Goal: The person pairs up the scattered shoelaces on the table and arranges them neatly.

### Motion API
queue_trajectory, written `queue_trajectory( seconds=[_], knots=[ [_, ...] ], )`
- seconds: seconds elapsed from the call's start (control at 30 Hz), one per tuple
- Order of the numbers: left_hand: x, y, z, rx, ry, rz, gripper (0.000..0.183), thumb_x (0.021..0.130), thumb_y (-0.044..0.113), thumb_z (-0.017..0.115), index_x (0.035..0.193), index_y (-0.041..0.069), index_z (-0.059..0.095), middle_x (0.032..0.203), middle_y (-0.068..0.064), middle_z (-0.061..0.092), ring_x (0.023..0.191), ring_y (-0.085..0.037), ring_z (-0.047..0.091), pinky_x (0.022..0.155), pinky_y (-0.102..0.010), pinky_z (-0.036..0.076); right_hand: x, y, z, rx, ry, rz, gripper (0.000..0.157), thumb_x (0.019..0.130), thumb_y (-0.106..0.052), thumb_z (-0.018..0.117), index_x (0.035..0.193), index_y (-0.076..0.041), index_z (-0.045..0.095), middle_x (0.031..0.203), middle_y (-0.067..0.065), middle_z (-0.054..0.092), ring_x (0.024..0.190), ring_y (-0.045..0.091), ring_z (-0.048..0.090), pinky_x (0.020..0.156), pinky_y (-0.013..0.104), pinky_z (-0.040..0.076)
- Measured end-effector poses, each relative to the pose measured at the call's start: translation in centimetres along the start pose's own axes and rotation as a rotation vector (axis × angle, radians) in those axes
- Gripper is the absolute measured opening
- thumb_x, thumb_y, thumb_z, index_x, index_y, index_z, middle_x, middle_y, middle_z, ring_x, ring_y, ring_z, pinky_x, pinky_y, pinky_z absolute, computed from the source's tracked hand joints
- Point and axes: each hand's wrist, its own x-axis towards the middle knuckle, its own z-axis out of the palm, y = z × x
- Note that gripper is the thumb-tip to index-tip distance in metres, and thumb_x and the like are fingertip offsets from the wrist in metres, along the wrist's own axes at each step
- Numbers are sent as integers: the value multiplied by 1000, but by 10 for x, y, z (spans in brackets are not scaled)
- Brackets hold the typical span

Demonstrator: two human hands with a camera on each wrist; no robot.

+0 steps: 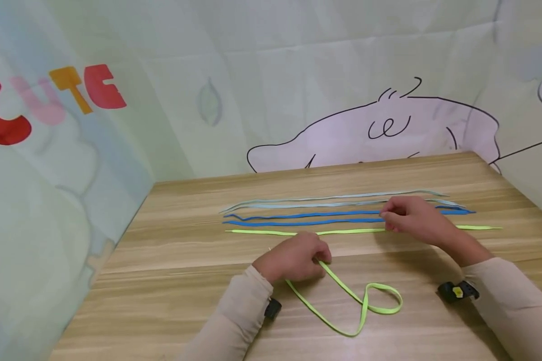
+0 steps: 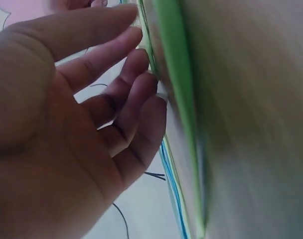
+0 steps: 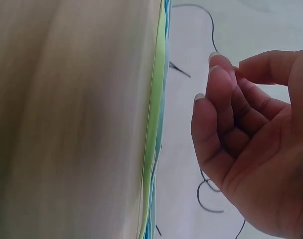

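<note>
A loose lime-green shoelace (image 1: 365, 302) lies looped in front of me, both its strands running under my left hand (image 1: 298, 256). In the left wrist view, the fingers (image 2: 141, 109) are loosely bent, with the thumb apart from them and the green lace (image 2: 179, 74) passing beyond the fingertips. My right hand (image 1: 415, 220) hovers over the right part of the laid-out laces. Its fingers (image 3: 206, 129) curl loosely in the right wrist view, nothing showing between them and the thumb. A second lime-green lace (image 1: 257, 231) stretches straight behind the left hand.
Behind the straight green lace, two blue laces (image 1: 298, 222) and two pale blue laces (image 1: 316, 197) lie side by side across the wooden table (image 1: 162, 301). A printed cloth (image 1: 185, 100) hangs at the table's back and left edges. Each wrist wears a black device (image 1: 273, 308).
</note>
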Motion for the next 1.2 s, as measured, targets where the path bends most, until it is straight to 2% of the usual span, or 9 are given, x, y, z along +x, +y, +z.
queue_trajectory(
  seconds=[0.1,0.27,0.4,0.6,0.73,0.83,0.97,1.1,1.2],
  knots=[
    [-1,3,0,88,-4,-9,8,85,15,75,87,21,71,83,13,59,81,-5,53,70,-19,44,1,-7,6,0,-23,-11,15,101,-17,60,101,-3,67,78,2,65,74,19,61,67,30,53],
    [-4,4,0,83,-20,-31,17,89,15,72,76,24,65,73,15,58,75,-5,53,67,-20,45,1,-14,15,3,-55,-38,13,100,-18,62,99,-6,66,78,-1,66,74,18,62,68,30,54],
    [-3,0,0,-24,-11,-3,16,93,15,69,81,23,63,77,13,58,76,-5,54,70,-20,46,0,-17,19,53,-76,-53,12,99,-18,63,100,-6,66,79,1,67,75,19,63,69,30,56],
    [0,-5,2,-313,69,36,9,94,11,65,88,18,64,78,8,60,71,-7,56,65,-22,48,0,-24,28,137,-207,-61,20,101,-21,62,105,-3,66,85,5,67,79,22,63,71,33,56],
    [0,-6,1,-448,134,34,2,96,18,66,97,17,68,83,8,63,72,-9,57,64,-24,49,-2,-30,35,95,-287,-135,23,101,-29,61,113,-11,70,96,-1,70,88,20,63,77,33,54],
    [0,-5,-2,-474,158,47,8,97,23,67,102,19,72,88,11,67,77,-9,58,67,-25,50,-4,-35,40,45,-317,-212,25,101,-33,60,119,-19,71,108,-7,70,98,15,63,83,32,52],
    [-1,-4,-4,-457,177,82,11,97,24,69,105,21,76,92,16,69,82,-8,58,70,-24,49,-6,-39,46,72,-377,-274,27,102,-30,59,125,-18,69,117,-8,69,108,12,64,91,32,52],
    [-2,-4,-6,-455,188,87,12,96,23,69,105,22,78,95,16,69,84,-9,58,71,-24,49,-8,-41,47,125,-439,-281,30,102,-26,61,128,-13,67,117,-5,70,108,14,66,94,32,51],
    [-2,-5,-6,-466,204,62,12,96,24,70,104,22,78,95,16,68,85,-9,58,70,-25,50,-8,-41,48,153,-477,-274,30,101,-24,62,128,-11,66,112,-2,72,105,14,66,92,29,50]
  ],
)
